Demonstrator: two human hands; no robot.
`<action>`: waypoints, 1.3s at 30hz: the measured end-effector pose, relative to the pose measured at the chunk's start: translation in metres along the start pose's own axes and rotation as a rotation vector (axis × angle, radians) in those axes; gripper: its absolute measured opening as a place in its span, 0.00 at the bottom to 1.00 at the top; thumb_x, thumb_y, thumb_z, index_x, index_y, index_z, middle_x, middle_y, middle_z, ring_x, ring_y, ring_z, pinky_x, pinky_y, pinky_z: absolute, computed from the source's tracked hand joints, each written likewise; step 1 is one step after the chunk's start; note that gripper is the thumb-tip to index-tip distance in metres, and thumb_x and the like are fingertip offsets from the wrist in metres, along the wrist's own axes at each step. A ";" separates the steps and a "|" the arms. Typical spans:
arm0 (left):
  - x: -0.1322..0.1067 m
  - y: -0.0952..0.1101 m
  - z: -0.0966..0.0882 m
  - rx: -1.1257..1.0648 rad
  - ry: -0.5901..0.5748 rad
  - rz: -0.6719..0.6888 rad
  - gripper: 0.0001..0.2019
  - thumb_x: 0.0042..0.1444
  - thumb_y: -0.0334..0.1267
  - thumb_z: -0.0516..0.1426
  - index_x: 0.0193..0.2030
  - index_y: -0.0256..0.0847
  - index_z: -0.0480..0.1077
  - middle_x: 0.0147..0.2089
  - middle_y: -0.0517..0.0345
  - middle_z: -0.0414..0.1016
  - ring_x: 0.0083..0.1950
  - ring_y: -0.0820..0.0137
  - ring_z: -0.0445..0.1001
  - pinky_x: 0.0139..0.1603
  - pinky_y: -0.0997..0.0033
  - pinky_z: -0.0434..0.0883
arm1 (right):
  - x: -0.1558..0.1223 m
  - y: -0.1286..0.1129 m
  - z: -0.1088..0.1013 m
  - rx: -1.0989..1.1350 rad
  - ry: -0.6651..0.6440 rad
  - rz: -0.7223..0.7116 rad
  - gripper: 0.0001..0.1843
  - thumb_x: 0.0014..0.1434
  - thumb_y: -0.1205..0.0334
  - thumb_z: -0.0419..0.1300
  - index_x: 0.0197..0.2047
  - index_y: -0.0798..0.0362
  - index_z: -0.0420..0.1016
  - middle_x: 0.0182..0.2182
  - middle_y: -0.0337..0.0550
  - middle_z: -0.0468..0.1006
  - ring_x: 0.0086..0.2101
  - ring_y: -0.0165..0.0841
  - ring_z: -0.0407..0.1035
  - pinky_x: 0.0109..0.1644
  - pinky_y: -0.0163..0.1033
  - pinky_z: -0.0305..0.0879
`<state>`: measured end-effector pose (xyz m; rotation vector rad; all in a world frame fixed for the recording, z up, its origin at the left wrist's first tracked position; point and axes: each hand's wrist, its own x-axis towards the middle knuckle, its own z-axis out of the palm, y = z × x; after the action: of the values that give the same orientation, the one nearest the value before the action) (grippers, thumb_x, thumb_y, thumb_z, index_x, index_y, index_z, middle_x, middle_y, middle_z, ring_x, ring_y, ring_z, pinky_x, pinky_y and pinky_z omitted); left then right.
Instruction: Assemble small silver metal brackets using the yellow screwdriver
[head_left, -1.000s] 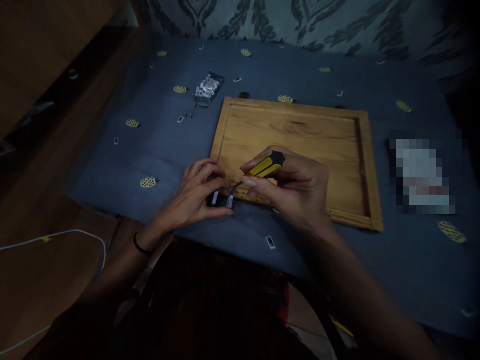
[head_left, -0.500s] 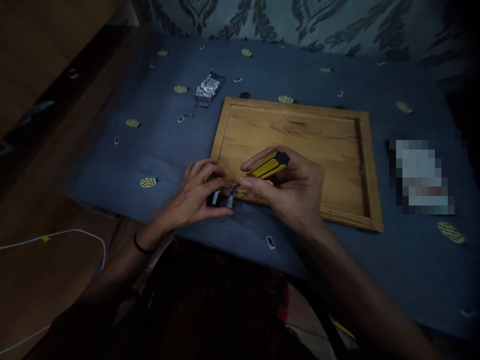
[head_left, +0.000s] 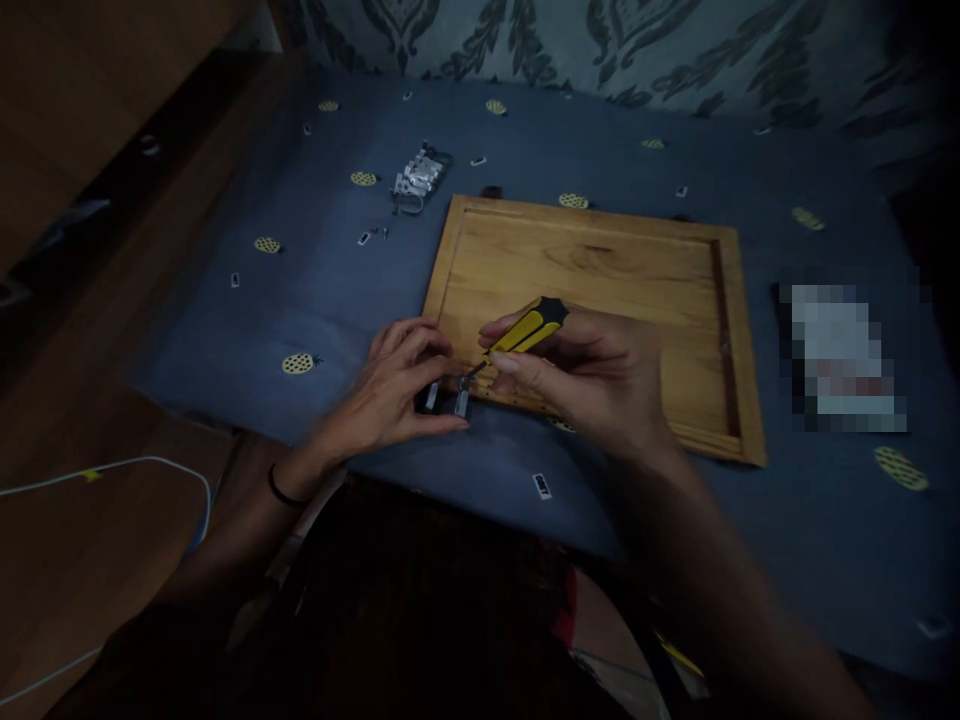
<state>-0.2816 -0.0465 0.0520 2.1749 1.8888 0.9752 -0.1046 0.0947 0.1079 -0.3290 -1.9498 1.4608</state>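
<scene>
My right hand grips a yellow-and-black screwdriver in its fingertips, handle tilted up to the right. Its thin shaft points down-left to a small metal fitting at the near left corner of a framed wooden panel. My left hand is curled round that corner, thumb below and fingers above, steadying the fitting against the frame's near edge. Small dark holes run along that edge. Exactly where the screwdriver tip meets the fitting is too small to tell.
Several shiny metal fittings lie in a cluster beyond the panel's left corner, with tiny screws near them. A blurred-out pale object lies to the right. Blue patterned cloth covers the surface; a white cable hangs at left.
My right hand has shifted slightly right and opened its grip a little, and the screwdriver handle has moved slightly left, showing more shaft. The left hand stays nearly still at the fitting.
</scene>
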 end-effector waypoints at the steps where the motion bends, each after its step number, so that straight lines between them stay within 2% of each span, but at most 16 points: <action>1: 0.000 0.000 0.000 -0.001 0.003 0.003 0.26 0.58 0.61 0.67 0.54 0.46 0.77 0.58 0.47 0.75 0.70 0.47 0.65 0.70 0.41 0.66 | 0.000 0.001 0.001 -0.013 0.007 -0.006 0.07 0.58 0.56 0.75 0.32 0.49 0.85 0.25 0.35 0.80 0.23 0.29 0.74 0.28 0.36 0.71; 5: 0.000 0.000 0.000 -0.006 0.017 0.018 0.26 0.59 0.60 0.67 0.54 0.44 0.77 0.58 0.46 0.75 0.70 0.47 0.65 0.70 0.41 0.67 | -0.003 0.003 0.004 -0.058 0.048 -0.028 0.11 0.57 0.55 0.76 0.28 0.49 0.83 0.24 0.36 0.79 0.24 0.30 0.74 0.28 0.37 0.73; 13: 0.000 -0.001 0.000 -0.004 -0.007 -0.002 0.26 0.58 0.62 0.67 0.55 0.47 0.77 0.58 0.47 0.75 0.70 0.46 0.65 0.70 0.39 0.66 | -0.004 0.002 0.008 -0.127 0.087 -0.053 0.11 0.57 0.52 0.76 0.32 0.49 0.84 0.28 0.38 0.81 0.28 0.32 0.75 0.29 0.37 0.74; 19: 0.001 0.000 -0.001 0.021 -0.023 -0.010 0.27 0.58 0.64 0.66 0.55 0.47 0.77 0.58 0.48 0.74 0.70 0.47 0.65 0.70 0.41 0.67 | -0.004 0.002 0.009 -0.124 0.100 -0.003 0.14 0.55 0.48 0.76 0.32 0.49 0.83 0.28 0.39 0.79 0.29 0.32 0.74 0.29 0.38 0.75; 23: 0.001 0.000 -0.002 -0.001 -0.037 -0.023 0.27 0.58 0.62 0.67 0.56 0.46 0.77 0.59 0.47 0.74 0.70 0.46 0.65 0.70 0.40 0.66 | -0.005 0.001 0.009 -0.123 0.090 0.013 0.15 0.54 0.49 0.77 0.31 0.50 0.82 0.27 0.39 0.79 0.28 0.32 0.74 0.28 0.37 0.73; 28: 0.000 0.000 -0.001 0.001 -0.025 -0.026 0.26 0.57 0.62 0.68 0.54 0.47 0.78 0.59 0.48 0.75 0.71 0.46 0.64 0.71 0.40 0.65 | -0.008 0.005 0.011 -0.172 0.140 -0.071 0.12 0.58 0.54 0.75 0.29 0.50 0.81 0.26 0.39 0.79 0.29 0.33 0.75 0.31 0.39 0.74; 32: 0.000 0.000 0.000 -0.020 -0.029 -0.037 0.26 0.56 0.59 0.69 0.55 0.47 0.78 0.58 0.47 0.74 0.71 0.46 0.63 0.71 0.39 0.64 | -0.012 0.005 0.013 -0.187 0.191 -0.156 0.04 0.62 0.60 0.72 0.35 0.48 0.83 0.30 0.39 0.81 0.28 0.31 0.75 0.32 0.38 0.74; 36: 0.000 0.000 -0.001 -0.037 -0.019 -0.021 0.26 0.56 0.59 0.69 0.55 0.47 0.78 0.57 0.48 0.74 0.70 0.46 0.64 0.70 0.40 0.65 | -0.012 -0.002 0.012 -0.124 0.326 -0.127 0.05 0.64 0.56 0.70 0.42 0.45 0.85 0.35 0.38 0.84 0.24 0.29 0.74 0.29 0.38 0.76; 39: 0.000 0.000 -0.002 -0.031 -0.006 0.000 0.26 0.57 0.59 0.68 0.56 0.46 0.77 0.57 0.47 0.74 0.70 0.47 0.65 0.70 0.41 0.65 | -0.011 -0.004 0.011 -0.124 0.336 -0.073 0.04 0.64 0.55 0.70 0.41 0.44 0.85 0.34 0.37 0.83 0.22 0.28 0.74 0.28 0.38 0.76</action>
<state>-0.2826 -0.0471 0.0535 2.1584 1.8589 0.9898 -0.1033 0.0789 0.1057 -0.5174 -1.7620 1.1564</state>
